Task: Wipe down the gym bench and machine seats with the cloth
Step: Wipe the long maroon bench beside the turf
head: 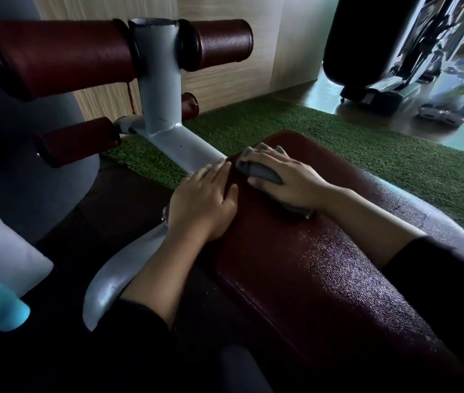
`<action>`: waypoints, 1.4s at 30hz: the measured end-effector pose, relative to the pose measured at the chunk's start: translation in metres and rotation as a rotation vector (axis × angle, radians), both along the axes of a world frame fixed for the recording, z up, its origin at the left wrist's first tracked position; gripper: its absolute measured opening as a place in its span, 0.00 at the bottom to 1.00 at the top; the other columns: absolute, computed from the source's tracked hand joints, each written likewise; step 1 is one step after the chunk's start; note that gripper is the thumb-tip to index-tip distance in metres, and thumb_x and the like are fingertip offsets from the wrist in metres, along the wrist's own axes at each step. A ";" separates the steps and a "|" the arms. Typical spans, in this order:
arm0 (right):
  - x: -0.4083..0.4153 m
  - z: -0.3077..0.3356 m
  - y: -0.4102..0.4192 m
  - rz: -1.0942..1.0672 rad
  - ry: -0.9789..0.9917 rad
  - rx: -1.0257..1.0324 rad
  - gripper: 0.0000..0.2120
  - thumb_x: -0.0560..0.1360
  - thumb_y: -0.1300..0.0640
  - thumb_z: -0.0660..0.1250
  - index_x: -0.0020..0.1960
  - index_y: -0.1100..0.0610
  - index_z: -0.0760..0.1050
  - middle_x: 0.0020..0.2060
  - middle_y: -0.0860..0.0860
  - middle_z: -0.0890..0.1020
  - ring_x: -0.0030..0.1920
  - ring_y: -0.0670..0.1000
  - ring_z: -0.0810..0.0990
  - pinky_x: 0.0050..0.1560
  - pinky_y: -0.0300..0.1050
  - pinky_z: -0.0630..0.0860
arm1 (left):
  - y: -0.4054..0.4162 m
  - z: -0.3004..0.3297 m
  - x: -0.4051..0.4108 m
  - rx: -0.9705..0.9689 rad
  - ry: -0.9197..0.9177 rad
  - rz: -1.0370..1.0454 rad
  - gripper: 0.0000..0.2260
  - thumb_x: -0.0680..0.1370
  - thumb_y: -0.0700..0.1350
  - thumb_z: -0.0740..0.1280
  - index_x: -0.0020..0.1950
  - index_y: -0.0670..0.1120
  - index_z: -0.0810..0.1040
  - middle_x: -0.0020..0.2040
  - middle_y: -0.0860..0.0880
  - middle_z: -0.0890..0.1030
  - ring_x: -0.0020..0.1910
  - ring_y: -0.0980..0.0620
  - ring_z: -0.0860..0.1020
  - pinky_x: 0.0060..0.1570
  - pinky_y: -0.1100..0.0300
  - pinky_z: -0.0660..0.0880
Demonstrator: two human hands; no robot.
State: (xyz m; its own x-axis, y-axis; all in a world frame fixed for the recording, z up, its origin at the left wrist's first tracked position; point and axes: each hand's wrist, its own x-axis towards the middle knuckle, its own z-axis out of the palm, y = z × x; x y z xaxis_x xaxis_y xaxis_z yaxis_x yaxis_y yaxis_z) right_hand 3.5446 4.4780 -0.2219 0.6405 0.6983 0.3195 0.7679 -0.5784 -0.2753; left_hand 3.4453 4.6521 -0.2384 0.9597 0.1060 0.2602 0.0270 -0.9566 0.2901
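- You are pressing the grey cloth [262, 171] onto the far end of the maroon bench pad [318, 265] with your right hand [284, 180]; the fingers are lying over the cloth with folds poking out between them, and the thumb is clamping its near edge.
- Your left hand [205, 202] is resting flat on the pad's left edge, just beside the cloth, fingers straight and together, gripping nothing.
- The cloth is sitting bunched under your palm rather than spread, so I judge it is covering only a narrow strip of the pad per stroke; you are risking missed bands along the pad's right edge.
- The pad's far end is rounding off just past your fingertips, where the pale metal frame tube [185, 148] meets it. Pushing further, you could be sliding off the lip and knocking your knuckles on that tube.
- The pad surface nearer you is glistening, possibly damp; your bracing left hand could be slipping if you lean on it.
- The maroon leg rollers [63, 58] beyond the pad's far end are looking untouched; whether they need wiping, I cannot tell.
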 end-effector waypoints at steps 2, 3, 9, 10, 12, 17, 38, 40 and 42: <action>-0.007 0.001 -0.029 0.072 0.023 -0.031 0.25 0.75 0.42 0.63 0.71 0.44 0.65 0.66 0.33 0.62 0.67 0.32 0.52 0.70 0.29 0.46 | 0.001 -0.003 0.002 0.011 0.008 -0.006 0.25 0.83 0.54 0.49 0.80 0.51 0.51 0.79 0.56 0.52 0.78 0.56 0.51 0.74 0.58 0.48; -0.006 0.004 -0.041 0.084 0.014 -0.045 0.26 0.75 0.41 0.63 0.71 0.44 0.66 0.66 0.34 0.63 0.67 0.33 0.54 0.67 0.25 0.45 | 0.001 -0.004 0.003 0.016 0.009 -0.007 0.25 0.83 0.54 0.49 0.80 0.51 0.51 0.79 0.56 0.52 0.78 0.56 0.51 0.74 0.59 0.47; 0.033 0.008 -0.022 -0.111 -0.044 -0.018 0.22 0.77 0.44 0.63 0.70 0.47 0.68 0.70 0.46 0.69 0.72 0.47 0.62 0.72 0.46 0.57 | -0.001 -0.002 0.003 0.005 0.016 0.000 0.25 0.83 0.54 0.49 0.80 0.52 0.51 0.79 0.56 0.52 0.78 0.56 0.51 0.74 0.59 0.46; 0.032 0.008 -0.009 -0.116 -0.056 -0.011 0.22 0.78 0.44 0.63 0.70 0.48 0.68 0.70 0.46 0.69 0.72 0.49 0.62 0.72 0.47 0.57 | -0.001 -0.002 0.002 0.008 0.017 0.002 0.25 0.83 0.54 0.49 0.80 0.51 0.51 0.79 0.55 0.52 0.78 0.56 0.51 0.74 0.59 0.47; 0.019 0.006 0.012 -0.112 -0.032 -0.003 0.22 0.78 0.43 0.62 0.70 0.47 0.67 0.71 0.46 0.68 0.73 0.49 0.61 0.71 0.47 0.56 | -0.001 0.000 0.001 -0.002 0.004 0.001 0.24 0.83 0.54 0.49 0.80 0.51 0.52 0.79 0.55 0.54 0.77 0.56 0.52 0.74 0.58 0.49; -0.016 -0.008 -0.013 0.054 -0.002 0.039 0.25 0.76 0.44 0.65 0.71 0.47 0.66 0.68 0.38 0.67 0.68 0.26 0.50 0.70 0.28 0.44 | 0.000 0.001 0.000 -0.023 -0.019 -0.012 0.23 0.84 0.52 0.50 0.79 0.51 0.55 0.79 0.56 0.55 0.77 0.56 0.53 0.73 0.59 0.50; -0.041 0.006 0.043 -0.096 0.077 0.002 0.23 0.78 0.41 0.60 0.71 0.43 0.65 0.72 0.41 0.65 0.72 0.46 0.58 0.70 0.48 0.57 | 0.020 -0.023 -0.052 -0.481 -0.166 0.073 0.20 0.84 0.48 0.53 0.76 0.45 0.63 0.75 0.45 0.62 0.72 0.50 0.63 0.63 0.64 0.58; -0.058 -0.001 0.045 -0.015 0.062 -0.003 0.25 0.77 0.40 0.60 0.72 0.43 0.64 0.73 0.42 0.64 0.74 0.44 0.55 0.73 0.48 0.53 | 0.021 -0.023 -0.052 -0.510 -0.187 0.068 0.19 0.84 0.46 0.52 0.76 0.45 0.63 0.74 0.45 0.63 0.71 0.50 0.65 0.60 0.67 0.57; -0.073 -0.009 0.031 0.092 0.046 0.022 0.27 0.75 0.36 0.59 0.72 0.43 0.64 0.72 0.41 0.66 0.75 0.41 0.53 0.76 0.47 0.48 | 0.022 -0.025 -0.052 -0.516 -0.184 0.072 0.20 0.85 0.46 0.51 0.76 0.45 0.63 0.74 0.45 0.63 0.71 0.50 0.65 0.60 0.66 0.58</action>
